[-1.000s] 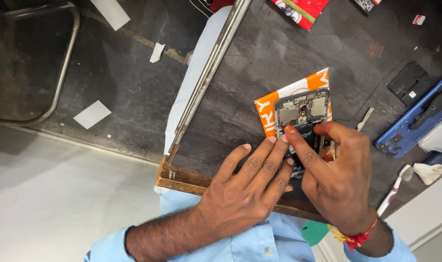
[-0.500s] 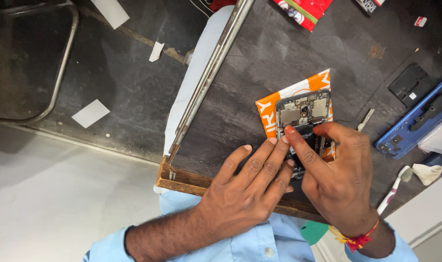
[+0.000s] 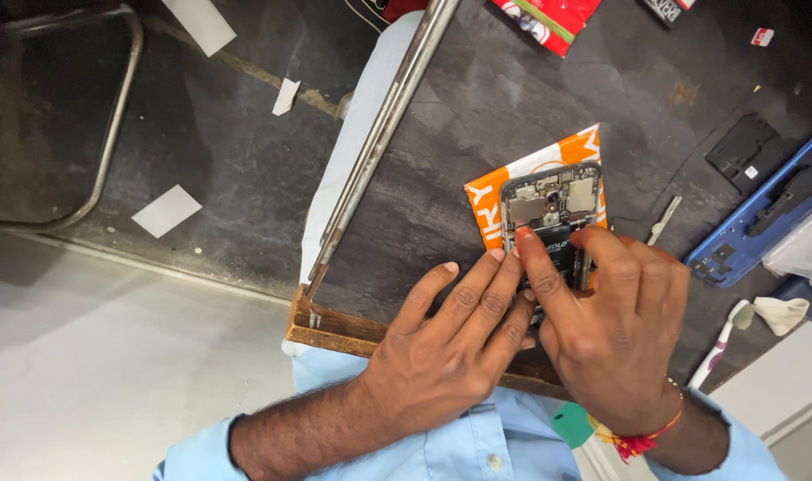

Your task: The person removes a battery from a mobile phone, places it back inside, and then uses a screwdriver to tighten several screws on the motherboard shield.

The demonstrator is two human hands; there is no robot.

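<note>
An opened phone (image 3: 553, 200) with its back cover off lies on an orange and white packet (image 3: 486, 203) on the dark worktable (image 3: 477, 107). Its circuit board and black battery show. My left hand (image 3: 450, 343) rests flat beside it, fingertips touching the phone's lower left edge. My right hand (image 3: 615, 325) covers the phone's lower half, with the index finger pressing on the battery area near the board. Whether the right hand holds a small tool is hidden.
A blue phone frame (image 3: 762, 218) and a black cover (image 3: 744, 151) lie at the right. A small metal tool (image 3: 664, 220), a toothbrush (image 3: 722, 343) and a red packet (image 3: 548, 18) are nearby. The table's wooden edge (image 3: 335, 330) is below; paper scraps on the floor at left.
The hands and phone stay almost where they were. My right index finger has shifted slightly on the phone.
</note>
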